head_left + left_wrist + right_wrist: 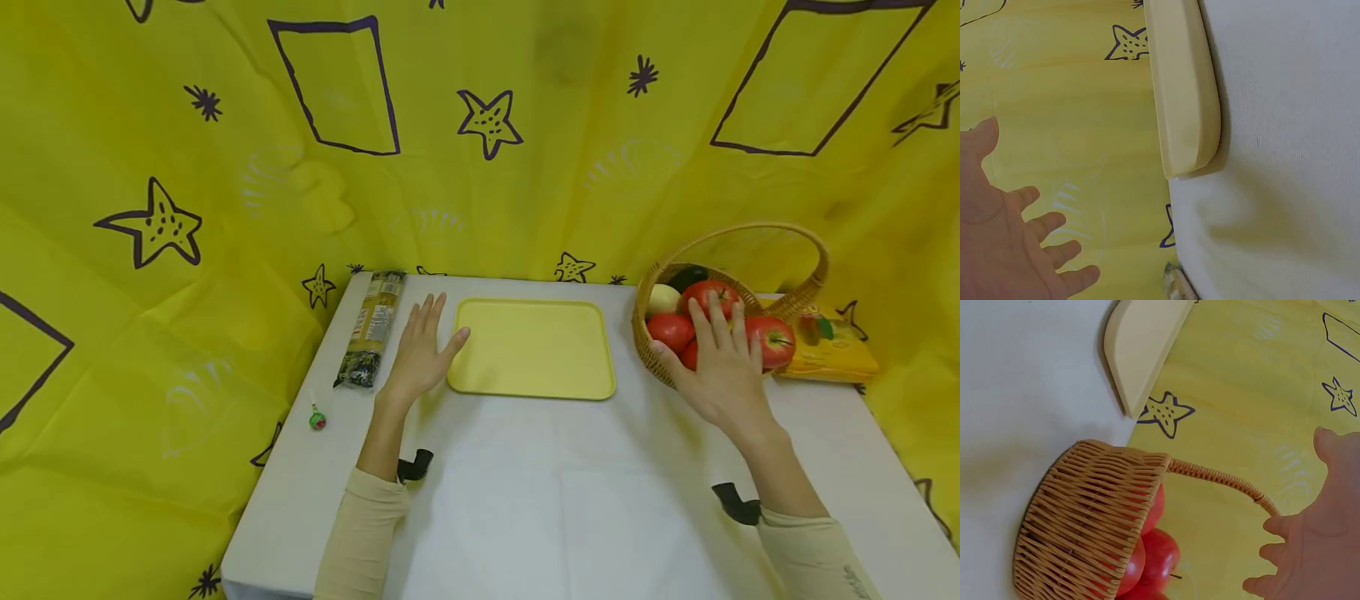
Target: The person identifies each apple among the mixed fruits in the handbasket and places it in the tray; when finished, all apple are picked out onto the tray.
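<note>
Yellow cloth (427, 183) printed with dark stars hangs behind a white table (510, 517) in the head view. A pale yellow tray (531, 348) lies flat near the far edge. At its three o'clock stands a wicker basket (640, 329) holding red apples (670, 332), a pale round fruit (663, 300) and a dark green item (688, 277); an orange-yellow packet (832, 354) lies just beyond the basket at three o'clock. The right hand (723, 379) is over the basket's near side, fingers spread and grasping nothing. The left hand (417, 357) is at the tray's nine o'clock, released, fingers extended, its thumb overlapping the tray's rim. Farther toward nine o'clock lies a long packet (371, 329), with a small lollipop (317, 420) between eight and nine.

From the left wrist, the palm sits at eight o'clock, fingers loosely fanned. The tray's corner enters from twelve o'clock, a gap between it and the hand; the long packet's end peeps in at six.

From the right wrist, the basket fills seven o'clock, tilted in this view, apples showing at its mouth. The hand, at four o'clock, has its fingers parted and holds nothing; one fingertip overlaps the handle (1222, 477), though I cannot tell whether they touch. The tray shows at twelve.
</note>
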Demonstrator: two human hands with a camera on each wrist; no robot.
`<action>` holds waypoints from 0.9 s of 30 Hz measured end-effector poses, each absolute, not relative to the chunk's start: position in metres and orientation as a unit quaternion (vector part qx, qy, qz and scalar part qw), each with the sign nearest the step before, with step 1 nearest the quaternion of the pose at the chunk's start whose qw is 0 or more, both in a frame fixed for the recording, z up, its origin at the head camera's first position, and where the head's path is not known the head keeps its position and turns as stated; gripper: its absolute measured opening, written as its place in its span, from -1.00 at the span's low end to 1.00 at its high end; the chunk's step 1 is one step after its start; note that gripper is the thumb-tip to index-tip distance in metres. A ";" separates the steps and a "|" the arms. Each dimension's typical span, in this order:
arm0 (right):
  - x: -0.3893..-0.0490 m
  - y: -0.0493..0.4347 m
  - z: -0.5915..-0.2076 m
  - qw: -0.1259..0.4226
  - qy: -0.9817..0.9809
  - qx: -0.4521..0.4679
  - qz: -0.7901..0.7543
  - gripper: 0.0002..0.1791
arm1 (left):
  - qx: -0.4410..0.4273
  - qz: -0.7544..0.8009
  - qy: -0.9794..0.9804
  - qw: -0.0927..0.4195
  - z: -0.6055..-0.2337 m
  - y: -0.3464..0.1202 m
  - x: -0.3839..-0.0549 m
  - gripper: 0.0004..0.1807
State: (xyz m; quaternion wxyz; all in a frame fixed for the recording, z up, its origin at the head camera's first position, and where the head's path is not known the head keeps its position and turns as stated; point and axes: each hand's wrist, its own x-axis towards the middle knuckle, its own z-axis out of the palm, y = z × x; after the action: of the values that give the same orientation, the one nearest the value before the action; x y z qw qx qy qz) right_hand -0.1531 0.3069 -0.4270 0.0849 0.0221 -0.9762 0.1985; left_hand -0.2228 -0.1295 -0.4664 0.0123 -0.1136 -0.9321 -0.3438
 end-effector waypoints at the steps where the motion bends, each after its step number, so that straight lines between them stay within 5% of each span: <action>1: -0.153 0.308 -0.427 0.087 -0.976 0.022 0.199 0.02 | -0.113 -0.348 -0.930 0.010 -0.467 -0.130 -0.223 -0.03; 27: -0.149 0.341 -0.422 0.134 -0.960 0.002 0.247 -0.04 | -0.101 -0.504 -0.857 -0.027 -0.476 -0.128 -0.231 -0.08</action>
State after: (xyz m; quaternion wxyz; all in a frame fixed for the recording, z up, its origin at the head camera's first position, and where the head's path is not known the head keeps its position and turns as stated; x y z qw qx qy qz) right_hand -0.1491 0.3414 -0.4220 0.1336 0.0024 -0.9598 0.2467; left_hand -0.2314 -0.1283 -0.4757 -0.0272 -0.1006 -0.8573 -0.5042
